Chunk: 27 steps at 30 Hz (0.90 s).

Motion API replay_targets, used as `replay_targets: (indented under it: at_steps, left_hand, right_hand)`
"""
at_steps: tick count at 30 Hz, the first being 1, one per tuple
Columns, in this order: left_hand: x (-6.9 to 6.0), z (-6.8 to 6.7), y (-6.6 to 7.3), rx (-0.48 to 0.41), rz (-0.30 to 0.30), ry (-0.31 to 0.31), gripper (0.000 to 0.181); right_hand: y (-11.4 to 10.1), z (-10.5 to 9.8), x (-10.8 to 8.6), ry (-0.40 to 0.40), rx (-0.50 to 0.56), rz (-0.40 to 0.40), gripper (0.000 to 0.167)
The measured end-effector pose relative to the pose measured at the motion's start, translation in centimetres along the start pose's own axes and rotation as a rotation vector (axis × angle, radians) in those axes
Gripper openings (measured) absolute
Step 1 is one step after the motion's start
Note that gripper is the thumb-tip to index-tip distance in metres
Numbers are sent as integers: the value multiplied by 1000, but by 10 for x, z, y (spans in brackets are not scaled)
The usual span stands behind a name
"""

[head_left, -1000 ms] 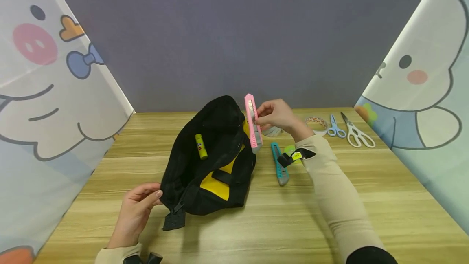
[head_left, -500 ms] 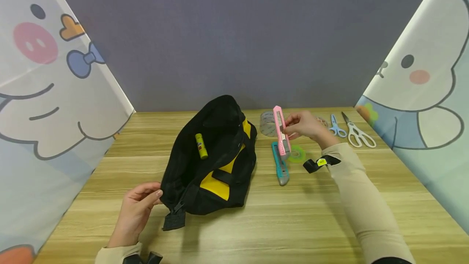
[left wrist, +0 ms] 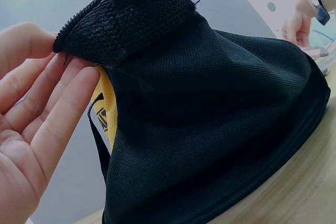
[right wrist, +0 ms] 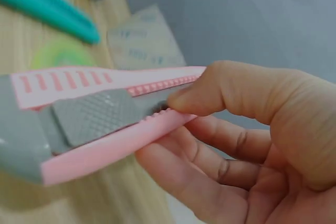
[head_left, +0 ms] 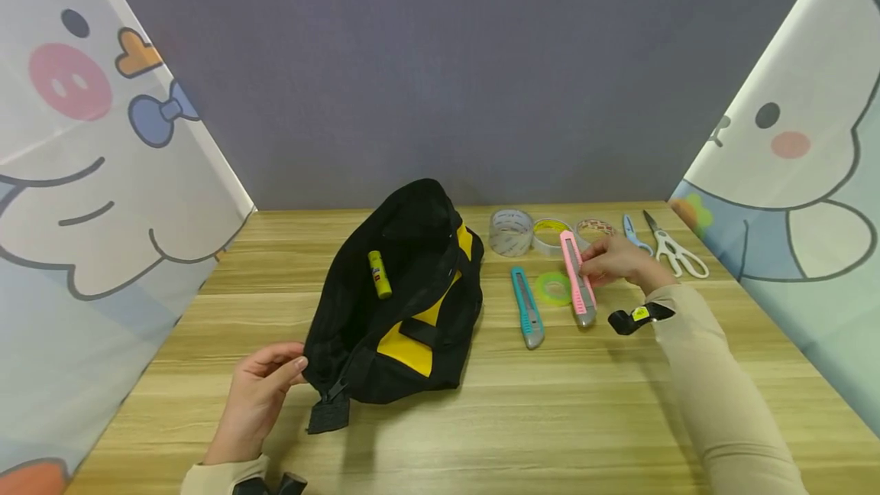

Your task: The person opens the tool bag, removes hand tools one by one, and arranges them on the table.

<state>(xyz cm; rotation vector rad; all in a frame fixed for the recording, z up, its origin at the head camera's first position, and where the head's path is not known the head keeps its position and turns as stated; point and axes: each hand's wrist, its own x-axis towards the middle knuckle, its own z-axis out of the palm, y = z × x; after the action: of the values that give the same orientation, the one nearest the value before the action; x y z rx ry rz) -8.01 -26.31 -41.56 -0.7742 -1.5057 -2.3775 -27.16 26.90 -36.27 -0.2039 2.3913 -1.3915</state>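
Note:
My left hand [head_left: 257, 396] pinches the near left edge of a black and yellow zippered bag [head_left: 454, 342], whose mouth gapes open. Inside the bag lies a small yellow tube [head_left: 379, 275], perhaps a glue stick. In my right hand [head_left: 622, 262] is a pink utility knife [head_left: 577, 281], gripped between thumb and fingers near its middle. The right wrist view shows the grey slider [right wrist: 97, 116] of that knife close up. A teal utility knife [head_left: 527, 308] lies on the table between the bag and the pink knife, with a green tape roll [head_left: 553, 289] beside it.
Along the back of the wooden table [head_left: 584, 411] stand a wide clear tape roll [head_left: 511, 234], a roll with a yellow core [head_left: 550, 229] and a patterned roll [head_left: 595, 229]. Blue scissors [head_left: 635, 232] and white-handled scissors [head_left: 677, 249] lie at the right. A grey panel [head_left: 440, 82] rises behind.
My right hand has carried the pink utility knife rightward, away from the bag and past the teal knife, and lower. The left hand stays at the bag's edge.

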Motion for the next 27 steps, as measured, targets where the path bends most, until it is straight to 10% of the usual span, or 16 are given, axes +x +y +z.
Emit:
replay_targets:
  at_steps: [15, 27]
  left_hand:
    - [0, 1, -1, -3, 8, -4, 43]
    - [1, 2, -1, 18, 13, 3, 45]
  right_hand:
    - [33, -11, 2, -27, -49, 196, 5]
    - [26, -15, -3, -62, -32, 190, 22]
